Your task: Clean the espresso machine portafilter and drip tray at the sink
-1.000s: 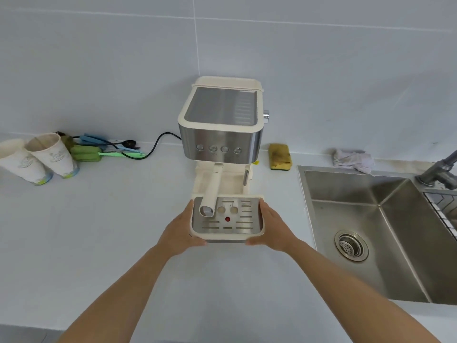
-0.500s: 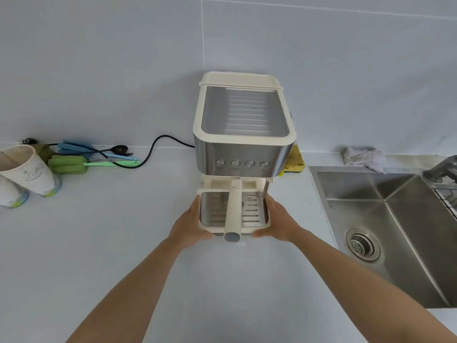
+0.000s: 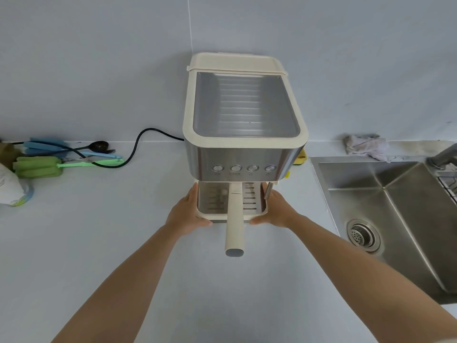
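A cream and steel espresso machine stands on the white counter against the wall. Its drip tray, cream-rimmed with a slotted metal grate, sits at the base under the machine's front. My left hand grips the tray's left side and my right hand grips its right side. The portafilter's cream handle sticks out toward me over the tray, locked in the machine. The steel sink lies to the right.
A black power cord runs left from the machine. Green and blue brushes and a paper cup lie at the far left. A yellow sponge and a crumpled cloth sit behind the sink; the faucet is at the right edge.
The view has risen and moved closer, so the machine's top now faces me. The drip tray sits further under the machine than a second ago, with both hands still on its sides.
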Available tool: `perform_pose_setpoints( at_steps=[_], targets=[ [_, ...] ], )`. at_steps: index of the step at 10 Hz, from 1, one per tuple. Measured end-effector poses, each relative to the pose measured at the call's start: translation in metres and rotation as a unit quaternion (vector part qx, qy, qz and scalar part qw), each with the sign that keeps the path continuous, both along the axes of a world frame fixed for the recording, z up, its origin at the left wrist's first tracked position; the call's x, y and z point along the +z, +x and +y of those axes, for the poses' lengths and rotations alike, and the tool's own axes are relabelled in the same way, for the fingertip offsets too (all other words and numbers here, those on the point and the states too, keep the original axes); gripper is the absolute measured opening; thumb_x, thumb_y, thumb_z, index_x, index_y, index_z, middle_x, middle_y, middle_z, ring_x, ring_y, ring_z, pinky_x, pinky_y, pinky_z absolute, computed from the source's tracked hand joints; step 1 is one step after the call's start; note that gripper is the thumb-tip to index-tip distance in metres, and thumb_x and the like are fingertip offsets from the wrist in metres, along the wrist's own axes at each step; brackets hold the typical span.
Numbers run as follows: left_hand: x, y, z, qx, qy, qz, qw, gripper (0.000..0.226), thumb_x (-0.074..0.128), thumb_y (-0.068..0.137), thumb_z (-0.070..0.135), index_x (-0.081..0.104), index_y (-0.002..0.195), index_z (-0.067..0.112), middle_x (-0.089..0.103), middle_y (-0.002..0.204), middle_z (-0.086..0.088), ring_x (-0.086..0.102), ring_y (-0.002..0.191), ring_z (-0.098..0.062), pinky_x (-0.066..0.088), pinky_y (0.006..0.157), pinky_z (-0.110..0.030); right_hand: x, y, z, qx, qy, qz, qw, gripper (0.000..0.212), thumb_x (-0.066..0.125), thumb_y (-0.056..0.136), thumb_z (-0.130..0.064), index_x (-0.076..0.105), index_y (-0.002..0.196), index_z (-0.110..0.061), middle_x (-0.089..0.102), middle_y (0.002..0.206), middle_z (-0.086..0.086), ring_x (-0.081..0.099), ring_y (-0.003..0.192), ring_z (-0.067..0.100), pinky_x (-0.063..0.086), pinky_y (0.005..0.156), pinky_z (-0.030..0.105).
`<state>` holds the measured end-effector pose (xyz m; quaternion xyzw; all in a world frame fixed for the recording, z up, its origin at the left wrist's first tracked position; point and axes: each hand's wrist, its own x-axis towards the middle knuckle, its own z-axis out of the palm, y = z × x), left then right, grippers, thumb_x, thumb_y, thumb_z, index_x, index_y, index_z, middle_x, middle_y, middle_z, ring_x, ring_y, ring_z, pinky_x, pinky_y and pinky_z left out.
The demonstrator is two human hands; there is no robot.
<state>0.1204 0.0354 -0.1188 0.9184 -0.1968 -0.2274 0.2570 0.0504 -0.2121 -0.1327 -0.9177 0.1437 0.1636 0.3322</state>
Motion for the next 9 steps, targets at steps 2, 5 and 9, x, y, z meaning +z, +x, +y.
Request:
perform_pose_setpoints(
  at_steps=[2, 5, 9],
  targets=[
    [-0.004, 0.009, -0.002, -0.011, 0.016, -0.02, 1.0, 0.112, 0.08, 0.063, 0.036, 0.008, 0.147, 0.018, 0.034, 0.148, 0.003, 0.044, 0.127, -0.025, 0.044, 0.096, -0.04, 0.005, 0.009, -0.002, 0.015, 0.004, -0.01, 1.0, 0.101, 0.071, 0.034, -0.059, 0.045, 0.125, -0.025, 0.053, 0.12, -0.001, 0.046, 0.117, 0.021, 0.042, 0.102, 0.043],
    [-0.001, 0.006, -0.005, -0.03, 0.081, -0.06, 0.994, 0.11, 0.073, 0.07, 0.047, 0.003, 0.148, 0.012, 0.028, 0.152, -0.003, 0.028, 0.138, -0.023, 0.037, 0.105, -0.039, 0.012, 0.006, 0.003, 0.009, -0.014, 0.006, 1.0, 0.1, 0.075, 0.042, -0.051, 0.04, 0.13, -0.02, 0.048, 0.124, 0.001, 0.042, 0.121, 0.022, 0.041, 0.103, 0.044],
    [0.029, -0.043, 0.016, 0.001, 0.114, -0.117, 0.987, 0.078, 0.034, 0.095, 0.048, -0.008, 0.148, 0.009, -0.007, 0.159, -0.008, -0.002, 0.147, -0.022, 0.009, 0.118, -0.038, 0.021, -0.04, 0.017, 0.029, -0.074, -0.066, 0.995, 0.097, 0.06, 0.083, -0.045, -0.002, 0.148, -0.009, 0.009, 0.157, 0.006, 0.011, 0.145, 0.022, 0.02, 0.118, 0.04]
  ],
)
